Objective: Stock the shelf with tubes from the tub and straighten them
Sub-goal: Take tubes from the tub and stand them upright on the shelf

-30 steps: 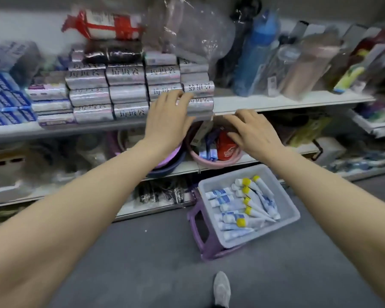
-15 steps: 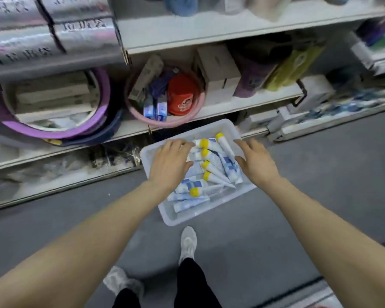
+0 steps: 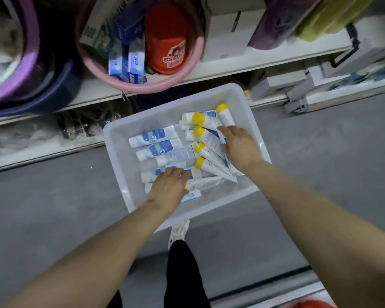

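A white translucent tub (image 3: 165,107) stands on the floor below the shelf. Several tubes lie in it: white ones with yellow caps (image 3: 206,150) on the right and blue-labelled ones (image 3: 152,137) on the left. My left hand (image 3: 168,187) is down in the tub's near left part, its fingers curled round a tube (image 3: 203,182) whose yellow cap peeks out from under the palm. My right hand (image 3: 238,147) lies on the yellow-capped tubes at the right side, fingers stretched over them. The tubes under both hands are hidden.
The lower shelf board (image 3: 231,65) holds a pink basin (image 3: 193,70) with toothpaste boxes and a red cup, purple basins (image 3: 29,85) to the left and white boxes (image 3: 227,36) to the right. My white shoe (image 3: 179,230) pokes out under the tub on the grey floor.
Both hands left the upper shelf and dropped into the tub. The left hand slid toward the near corner and closed on a tube; the right settled on the yellow-capped tubes.
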